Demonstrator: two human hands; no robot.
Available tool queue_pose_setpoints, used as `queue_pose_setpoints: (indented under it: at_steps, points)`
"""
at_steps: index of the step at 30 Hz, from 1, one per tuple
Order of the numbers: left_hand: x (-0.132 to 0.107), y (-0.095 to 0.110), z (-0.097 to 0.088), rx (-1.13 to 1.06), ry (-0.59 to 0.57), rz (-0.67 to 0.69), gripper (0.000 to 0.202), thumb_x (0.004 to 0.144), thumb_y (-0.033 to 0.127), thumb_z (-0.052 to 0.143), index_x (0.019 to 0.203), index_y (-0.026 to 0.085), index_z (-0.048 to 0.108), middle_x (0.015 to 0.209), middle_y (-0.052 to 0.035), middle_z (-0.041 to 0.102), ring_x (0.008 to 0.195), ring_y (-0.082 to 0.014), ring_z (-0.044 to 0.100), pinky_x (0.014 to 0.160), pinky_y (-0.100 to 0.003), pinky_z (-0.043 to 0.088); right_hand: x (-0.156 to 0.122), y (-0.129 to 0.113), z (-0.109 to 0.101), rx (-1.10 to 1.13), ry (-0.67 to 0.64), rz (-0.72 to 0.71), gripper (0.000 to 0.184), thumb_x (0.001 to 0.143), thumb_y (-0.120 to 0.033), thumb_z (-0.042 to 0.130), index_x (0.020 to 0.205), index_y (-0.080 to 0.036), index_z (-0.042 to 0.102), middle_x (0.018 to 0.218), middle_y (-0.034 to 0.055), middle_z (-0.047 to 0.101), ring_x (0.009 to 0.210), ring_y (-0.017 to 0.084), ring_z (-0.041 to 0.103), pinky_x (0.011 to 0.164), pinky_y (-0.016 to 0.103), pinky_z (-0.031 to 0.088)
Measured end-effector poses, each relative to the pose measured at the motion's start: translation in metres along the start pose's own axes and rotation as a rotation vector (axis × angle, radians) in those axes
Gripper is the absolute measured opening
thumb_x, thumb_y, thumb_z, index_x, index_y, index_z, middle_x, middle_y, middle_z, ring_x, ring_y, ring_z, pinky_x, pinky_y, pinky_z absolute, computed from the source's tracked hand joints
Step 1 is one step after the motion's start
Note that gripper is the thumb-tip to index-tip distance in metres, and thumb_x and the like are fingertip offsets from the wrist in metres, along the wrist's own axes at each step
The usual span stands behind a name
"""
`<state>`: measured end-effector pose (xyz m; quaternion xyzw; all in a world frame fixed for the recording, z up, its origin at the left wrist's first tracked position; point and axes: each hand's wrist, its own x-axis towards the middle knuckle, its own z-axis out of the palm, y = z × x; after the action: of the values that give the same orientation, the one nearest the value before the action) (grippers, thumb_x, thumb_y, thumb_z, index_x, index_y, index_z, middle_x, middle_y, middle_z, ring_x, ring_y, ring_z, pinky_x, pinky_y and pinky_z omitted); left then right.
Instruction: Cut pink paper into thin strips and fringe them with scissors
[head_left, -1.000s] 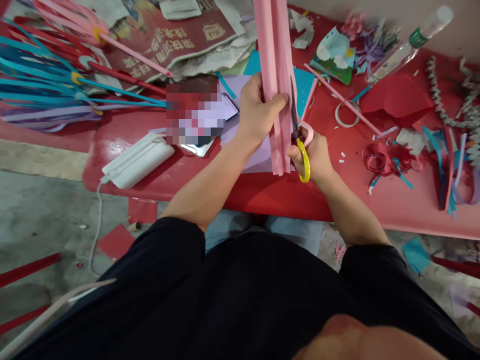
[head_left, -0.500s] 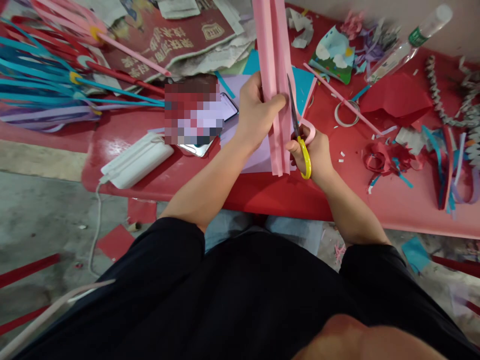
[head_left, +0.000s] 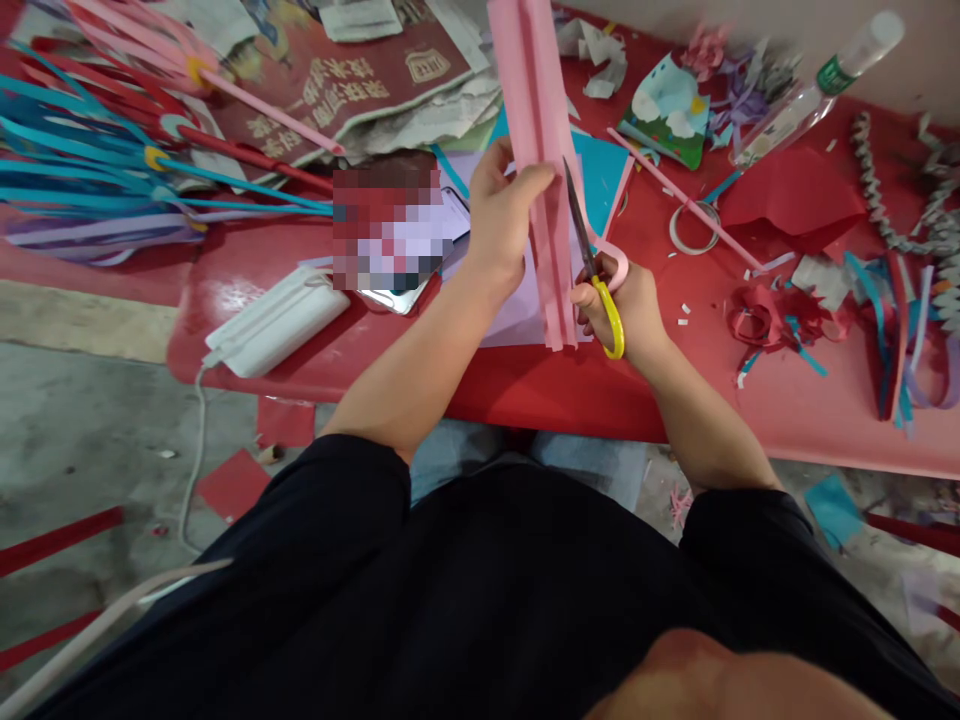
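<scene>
My left hand (head_left: 504, 215) is closed on a long folded strip of pink paper (head_left: 531, 95), its thumb pressed on the front face. The paper stands lengthwise away from me, with fold lines running down it. My right hand (head_left: 626, 305) grips a pair of scissors with yellow handles (head_left: 611, 318). The dark blades (head_left: 579, 215) lie along the paper's right side, and a narrow pink strip splits off there and curls over near the right fingers. Beneath both hands lie lilac paper (head_left: 510, 318) and blue paper (head_left: 600, 185).
Left on the red table (head_left: 360, 350) are a white power bank (head_left: 277, 315), a partly blurred phone (head_left: 457, 215) and fringed paper sticks (head_left: 67, 170). Newspaper (head_left: 352, 70) lies behind. To the right are a tape roll (head_left: 691, 228), a plastic bottle (head_left: 799, 115) and paper scraps (head_left: 787, 310).
My left hand has shifted slightly up and to the left, and the pink paper has tilted left with it. The scissors' blades have swung a little left while my right hand stays nearly in place.
</scene>
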<state>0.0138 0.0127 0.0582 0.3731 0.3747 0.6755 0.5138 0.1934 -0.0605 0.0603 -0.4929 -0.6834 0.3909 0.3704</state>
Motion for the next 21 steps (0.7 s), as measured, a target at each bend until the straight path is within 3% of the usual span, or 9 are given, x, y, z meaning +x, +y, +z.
queue_pose_setpoints:
  at_steps: [3,6,9,15,21]
  points:
    - [0.005,-0.007,-0.003,0.035,0.032,-0.018,0.019,0.077,0.043,0.084,0.092,0.041,0.073,0.098,0.0020,0.076,0.105,-0.0291,0.059,0.106,-0.050,0.050,0.001,0.000,-0.001,-0.053,-0.020,-0.051,0.089,0.080,-0.116,0.060,0.087,-0.027,0.057,0.070,-0.0006,0.055,0.067,0.021,0.057,0.062,0.038,0.048]
    - [0.007,-0.012,-0.005,0.043,0.034,0.004,0.018,0.077,0.040,0.086,0.090,0.043,0.074,0.095,0.0026,0.075,0.101,-0.0292,0.060,0.101,-0.050,0.051,0.002,0.001,-0.003,-0.104,-0.046,-0.087,0.092,0.076,-0.117,0.063,0.091,-0.026,0.060,0.071,-0.0013,0.056,0.069,0.020,0.055,0.068,0.039,0.047]
    - [0.004,-0.012,-0.006,0.033,0.021,0.032,0.017,0.080,0.033,0.088,0.088,0.043,0.076,0.094,0.0018,0.074,0.097,-0.0311,0.066,0.093,-0.049,0.055,0.002,0.005,-0.004,-0.063,-0.096,-0.104,0.097,0.071,-0.116,0.070,0.103,-0.025,0.063,0.078,0.0004,0.061,0.077,0.025,0.063,0.072,0.040,0.048]
    - [-0.005,-0.004,-0.002,0.164,0.050,0.059,0.019,0.089,0.022,0.085,0.093,0.036,0.073,0.099,-0.0006,0.071,0.102,-0.0319,0.071,0.094,-0.048,0.057,0.002,0.010,-0.005,-0.090,-0.098,-0.129,0.107,0.070,-0.118,0.065,0.123,-0.025,0.067,0.099,0.0079,0.073,0.095,0.036,0.074,0.079,0.046,0.055]
    - [-0.009,-0.004,0.003,0.167,0.009,0.078,0.020,0.087,0.019,0.084,0.093,0.035,0.072,0.096,-0.0006,0.072,0.093,-0.0307,0.070,0.087,-0.047,0.056,0.002,0.015,-0.005,-0.134,-0.023,-0.111,0.097,0.073,-0.119,0.062,0.105,-0.027,0.059,0.079,0.0011,0.062,0.074,0.028,0.066,0.066,0.042,0.048]
